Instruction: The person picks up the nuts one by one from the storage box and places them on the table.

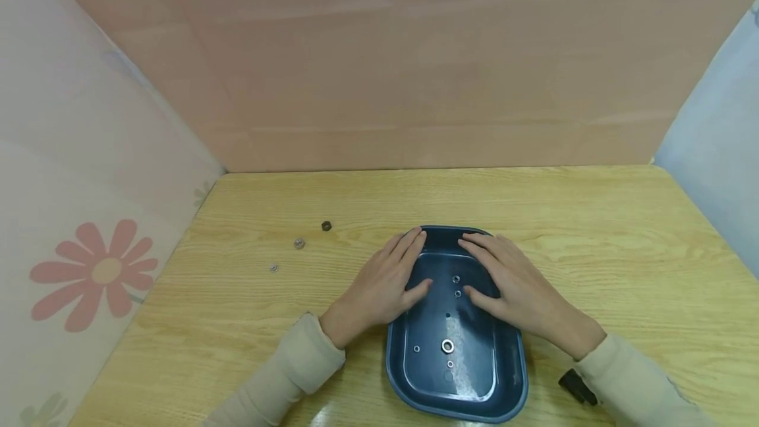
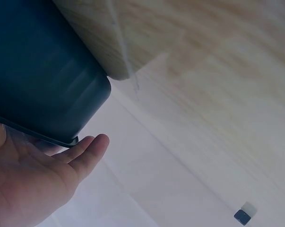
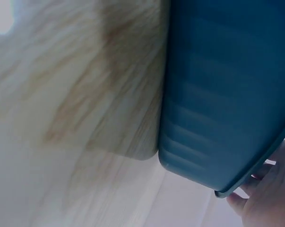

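A dark blue plastic tray (image 1: 516,374) stands on the table with several small metal nuts and a larger nut (image 1: 447,346) on its floor. My left hand (image 1: 382,282) lies over the tray's far left rim, fingers straight, its thumb reaching inside. Across from it, my right hand (image 1: 518,285) rests at the far right rim with fingers extended and thumb over two small nuts (image 1: 456,286). Both wrist views show the tray's outer wall (image 2: 52,80) with fingertips right at the rim.
Left of the tray, three nuts lie apart on the wooden table: a dark nut (image 1: 327,225), a silver nut (image 1: 299,243) and a smaller one (image 1: 273,268). A black object (image 1: 577,387) lies beside the right sleeve. Panels border the table at the back and sides.
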### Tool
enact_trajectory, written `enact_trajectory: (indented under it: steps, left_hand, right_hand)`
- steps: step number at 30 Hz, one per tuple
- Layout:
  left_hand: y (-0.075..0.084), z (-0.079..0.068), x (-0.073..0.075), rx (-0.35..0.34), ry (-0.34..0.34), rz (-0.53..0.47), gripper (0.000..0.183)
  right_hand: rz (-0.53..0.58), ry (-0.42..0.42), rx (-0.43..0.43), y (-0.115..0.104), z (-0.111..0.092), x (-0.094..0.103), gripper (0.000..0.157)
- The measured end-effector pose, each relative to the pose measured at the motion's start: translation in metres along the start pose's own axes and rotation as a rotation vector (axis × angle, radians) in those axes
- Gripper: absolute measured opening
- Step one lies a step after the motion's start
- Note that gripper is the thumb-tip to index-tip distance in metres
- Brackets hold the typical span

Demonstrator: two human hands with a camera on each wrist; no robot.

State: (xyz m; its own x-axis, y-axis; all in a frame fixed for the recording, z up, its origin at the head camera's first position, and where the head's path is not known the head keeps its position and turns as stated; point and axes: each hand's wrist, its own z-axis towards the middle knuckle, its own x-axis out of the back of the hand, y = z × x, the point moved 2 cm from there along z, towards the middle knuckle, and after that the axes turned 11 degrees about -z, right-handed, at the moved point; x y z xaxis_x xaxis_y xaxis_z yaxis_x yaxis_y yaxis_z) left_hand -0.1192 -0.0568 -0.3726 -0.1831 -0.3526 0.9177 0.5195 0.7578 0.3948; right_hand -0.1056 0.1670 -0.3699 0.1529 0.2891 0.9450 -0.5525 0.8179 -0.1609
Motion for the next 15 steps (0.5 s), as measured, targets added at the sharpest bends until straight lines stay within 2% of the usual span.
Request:
enact_trajectory:
  steps: [8,15]
  left_hand:
    - [-0.001,0.000,0.000,0.004,0.009,0.006,0.074]
    - [0.000,0.000,0.001,-0.005,0.006,0.014,0.074]
  right_hand:
    - [0.058,0.022,0.025,-0.005,0.008,0.002,0.055]
    - [0.072,-0.036,0.043,-0.006,0.011,-0.001,0.041]
